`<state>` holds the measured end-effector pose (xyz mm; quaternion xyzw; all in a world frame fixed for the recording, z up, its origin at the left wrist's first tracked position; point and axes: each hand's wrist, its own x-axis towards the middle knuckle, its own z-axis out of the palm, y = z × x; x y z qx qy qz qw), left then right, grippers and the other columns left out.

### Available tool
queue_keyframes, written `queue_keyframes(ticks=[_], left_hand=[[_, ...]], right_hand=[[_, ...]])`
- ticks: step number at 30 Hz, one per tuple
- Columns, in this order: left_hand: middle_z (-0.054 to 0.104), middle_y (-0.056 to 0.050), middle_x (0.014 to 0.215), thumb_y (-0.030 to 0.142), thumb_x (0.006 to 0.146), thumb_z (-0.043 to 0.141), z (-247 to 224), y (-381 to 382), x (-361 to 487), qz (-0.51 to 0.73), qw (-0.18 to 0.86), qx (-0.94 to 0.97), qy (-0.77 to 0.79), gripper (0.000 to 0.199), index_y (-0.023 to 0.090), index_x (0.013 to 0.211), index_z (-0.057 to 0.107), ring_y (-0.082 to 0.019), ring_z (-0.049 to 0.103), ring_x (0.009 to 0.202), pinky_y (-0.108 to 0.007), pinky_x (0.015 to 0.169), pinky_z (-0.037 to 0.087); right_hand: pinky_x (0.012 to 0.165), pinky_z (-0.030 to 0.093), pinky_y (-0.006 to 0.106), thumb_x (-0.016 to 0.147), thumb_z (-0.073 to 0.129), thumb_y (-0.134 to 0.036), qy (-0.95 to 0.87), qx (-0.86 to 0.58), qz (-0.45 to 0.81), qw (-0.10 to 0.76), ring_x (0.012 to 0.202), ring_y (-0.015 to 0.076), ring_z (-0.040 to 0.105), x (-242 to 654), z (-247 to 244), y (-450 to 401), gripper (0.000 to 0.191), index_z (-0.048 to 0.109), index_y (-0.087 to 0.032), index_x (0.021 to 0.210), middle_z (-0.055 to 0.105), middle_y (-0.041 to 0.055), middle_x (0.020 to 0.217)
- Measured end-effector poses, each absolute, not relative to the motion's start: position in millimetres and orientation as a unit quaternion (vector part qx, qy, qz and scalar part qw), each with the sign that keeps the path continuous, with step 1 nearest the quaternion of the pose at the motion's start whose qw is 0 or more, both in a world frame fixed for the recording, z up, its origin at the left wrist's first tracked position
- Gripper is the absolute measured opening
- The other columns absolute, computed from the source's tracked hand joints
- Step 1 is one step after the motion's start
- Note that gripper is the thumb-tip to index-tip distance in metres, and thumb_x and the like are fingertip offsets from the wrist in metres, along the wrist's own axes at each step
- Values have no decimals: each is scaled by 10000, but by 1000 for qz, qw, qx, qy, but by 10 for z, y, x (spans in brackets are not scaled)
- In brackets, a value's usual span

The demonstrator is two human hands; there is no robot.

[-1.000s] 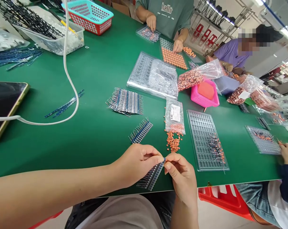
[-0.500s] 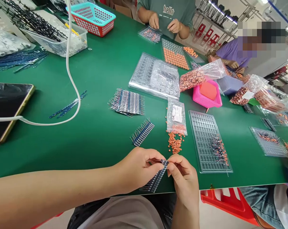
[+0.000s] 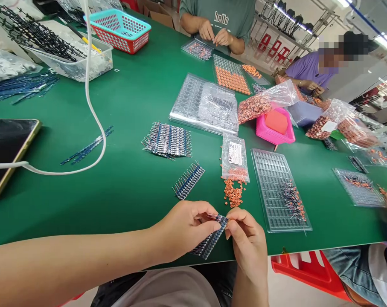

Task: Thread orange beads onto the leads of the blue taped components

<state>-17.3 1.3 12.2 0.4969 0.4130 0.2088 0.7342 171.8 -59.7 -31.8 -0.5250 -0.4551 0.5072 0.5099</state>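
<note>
My left hand (image 3: 188,230) pinches the upper end of a dark blue strip of small boards with thin wire leads (image 3: 209,241), near the table's front edge. My right hand (image 3: 249,238) is closed at the strip's upper right corner, its thumb and finger on a tiny orange piece (image 3: 229,220). Just beyond the hands lies a pile of small orange rings (image 3: 233,194), below a labelled plastic bag (image 3: 234,157). Another leaded strip (image 3: 188,181) and a stack of such strips (image 3: 167,140) lie farther back. To the right, a clear tray (image 3: 272,183) holds loose wired parts.
A phone (image 3: 7,149) and white cable (image 3: 95,111) are at the left. Baskets (image 3: 119,27) and a clear bin (image 3: 97,62) stand at the back left. A pink basket (image 3: 276,130) is beside bags. Co-workers (image 3: 223,25) sit across and at the right.
The view has shifted slightly. My hands still meet at the strip's upper end, and more of that end now shows. Across the table, a co-worker's two hands have come together.
</note>
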Motion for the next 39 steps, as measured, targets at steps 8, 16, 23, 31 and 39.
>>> queue_keyframes(ticks=[8, 16, 23, 31, 39], left_hand=[[671, -1, 757, 425, 859, 622, 90, -11, -228, 197, 706, 540, 414, 249, 199, 848, 726, -170, 586, 717, -250, 663, 472], [659, 1, 693, 476, 842, 637, 139, -28, -244, 195, 648, 585, 447, 274, 235, 764, 740, -176, 549, 677, -219, 626, 466], [627, 0, 670, 487, 815, 639, 122, -47, -229, 190, 663, 589, 420, 291, 231, 717, 736, -173, 537, 662, -212, 619, 479], [697, -5, 733, 564, 751, 702, 12, 110, -285, 187, 660, 579, 441, 322, 245, 757, 748, -211, 642, 731, -222, 672, 545], [713, -3, 750, 507, 756, 715, 35, 110, -234, 223, 670, 538, 460, 273, 234, 763, 736, -212, 664, 771, -220, 706, 537]], right_hand=[[564, 412, 238, 880, 731, -376, -432, -532, 521, 509, 591, 110, 493, 1615, -219, -553, 178, 682, -219, 812, 585, -30, 673], [518, 387, 237, 756, 822, -419, -385, -478, 592, 522, 531, 95, 488, 1608, -188, -449, 238, 702, -214, 767, 603, -37, 648], [512, 390, 241, 690, 849, -453, -371, -469, 619, 509, 494, 90, 490, 1606, -200, -395, 284, 714, -204, 723, 619, -36, 610], [559, 423, 239, 852, 724, -424, -449, -581, 412, 540, 597, 113, 533, 1943, -135, -597, 210, 722, -215, 830, 618, -20, 690], [707, 477, 326, 928, 610, -467, -493, -783, 6, 380, 836, 207, 616, 3507, 34, -971, 302, 723, -189, 969, 698, 86, 977]])
